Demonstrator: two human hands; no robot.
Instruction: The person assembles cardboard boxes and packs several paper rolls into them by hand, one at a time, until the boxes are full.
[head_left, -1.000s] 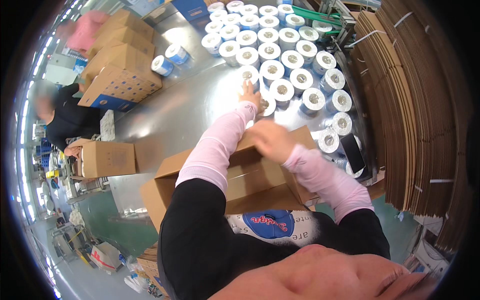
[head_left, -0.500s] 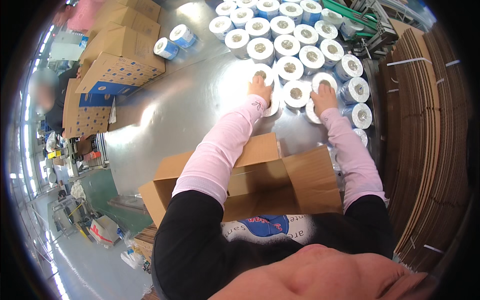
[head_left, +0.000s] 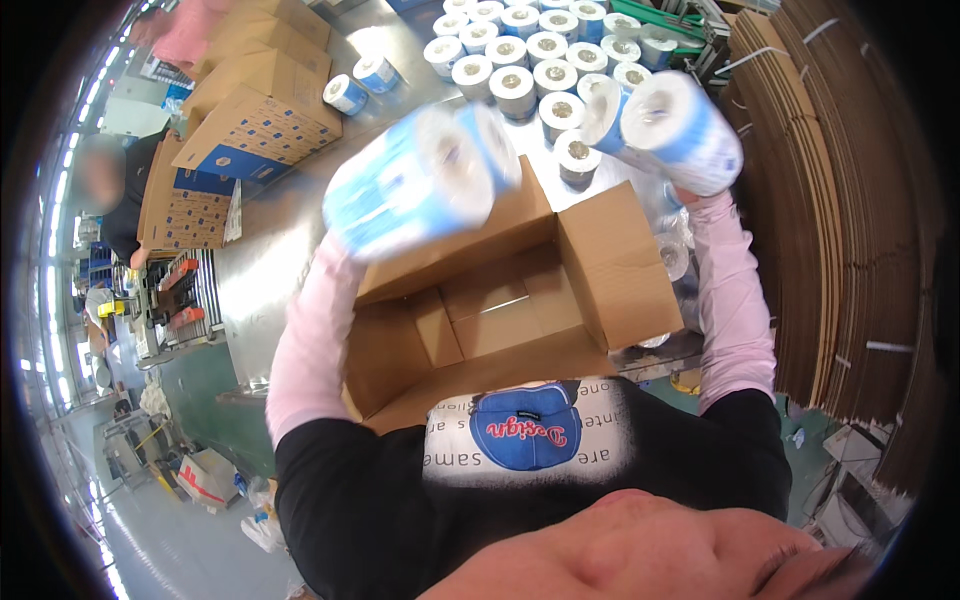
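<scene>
My left hand [head_left: 342, 246] grips two toilet paper rolls [head_left: 400, 185] in blue and white wrap, held in the air over the far left side of an open cardboard box. The rolls hide most of its fingers. On the right, my right hand [head_left: 690, 194] holds two more toilet paper rolls [head_left: 680, 135], tilted and raised above the table; its fingers are mostly hidden too. Between my arms stands the cardboard box [head_left: 630, 265], flaps spread, with no rolls visible on the part of its bottom that shows. Many upright rolls [head_left: 512, 92] stand grouped beyond it.
A metal table [head_left: 265, 250] carries everything. Two separate rolls [head_left: 360, 84] stand far left, near printed cartons [head_left: 265, 115]. Tall stacks of flat cardboard [head_left: 810, 230] rise along the right. A green-railed machine part [head_left: 670, 20] is at the back right. Another person [head_left: 145, 190] is at the left.
Both hands have lifted rolls off the table and come back toward me, the left hand moving left and the right hand slightly right. More of the box's inside now shows.
</scene>
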